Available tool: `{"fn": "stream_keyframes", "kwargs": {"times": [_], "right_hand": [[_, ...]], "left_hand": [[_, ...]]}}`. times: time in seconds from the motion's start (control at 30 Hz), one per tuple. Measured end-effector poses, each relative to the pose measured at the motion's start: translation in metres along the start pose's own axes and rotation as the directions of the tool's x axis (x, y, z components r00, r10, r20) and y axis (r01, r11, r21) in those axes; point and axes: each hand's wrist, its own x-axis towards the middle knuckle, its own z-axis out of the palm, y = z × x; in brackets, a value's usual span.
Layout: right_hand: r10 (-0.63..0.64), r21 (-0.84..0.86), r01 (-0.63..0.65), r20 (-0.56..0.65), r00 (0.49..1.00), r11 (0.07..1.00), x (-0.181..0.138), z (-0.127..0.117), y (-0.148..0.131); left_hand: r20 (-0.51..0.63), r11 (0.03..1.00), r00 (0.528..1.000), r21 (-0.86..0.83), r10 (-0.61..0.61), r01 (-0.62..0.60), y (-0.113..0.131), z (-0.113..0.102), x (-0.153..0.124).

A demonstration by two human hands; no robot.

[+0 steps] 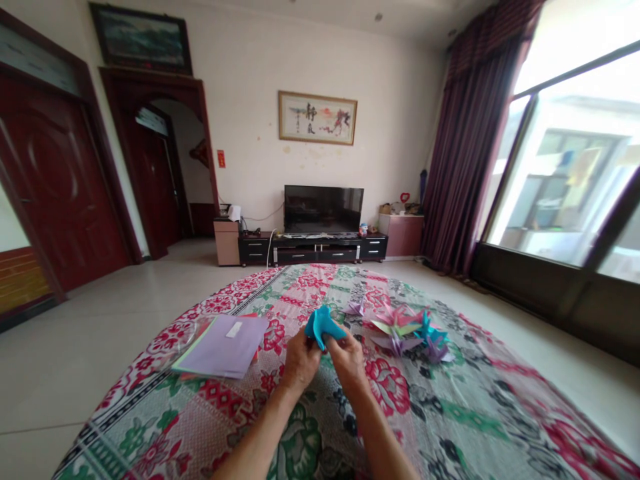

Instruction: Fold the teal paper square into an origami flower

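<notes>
A partly folded piece of blue origami paper (324,325) is held above the middle of the table between both hands. My left hand (301,360) pinches its left side, and my right hand (349,359) grips its lower right side with the thumb near the centre. Some fingertips are hidden behind the paper. To the right lies a group of folded paper cranes in pink, purple and green, with a blue crane (429,330) among them. One small purple crane (355,307) sits apart, just beyond my right hand.
A stack of coloured paper sheets (220,347), purple on top, lies at the left. The round table wears a flowered tablecloth (450,417). Beyond it stand a television (324,209) on a black cabinet (300,253), a dark curtain (465,133) and doors.
</notes>
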Motion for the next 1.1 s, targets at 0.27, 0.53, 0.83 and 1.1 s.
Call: {"fn": "stream_keyframes", "kwargs": {"times": [0.27, 0.53, 0.83, 1.1], "right_hand": [[0.115, 0.111, -0.128, 0.113, 0.987, 0.986, 0.0, -0.004, 0.001], [0.064, 0.12, -0.074, 0.081, 0.995, 0.99, -0.001, 0.0, -0.001], [0.073, 0.132, -0.098, 0.179, 0.981, 0.986, -0.002, -0.006, -0.002], [0.076, 0.093, -0.098, 0.209, 0.975, 0.991, -0.001, -0.01, 0.002]], "left_hand": [[0.163, 0.974, 0.979, -0.167, -0.124, 0.151, -0.004, -0.001, 0.003], [-0.001, 0.995, 0.998, -0.079, -0.064, 0.064, 0.001, 0.0, 0.002], [-0.003, 0.987, 0.988, -0.055, -0.152, 0.152, 0.007, -0.003, 0.002], [0.027, 0.977, 0.985, -0.122, -0.173, 0.175, 0.015, -0.013, 0.008]]}}
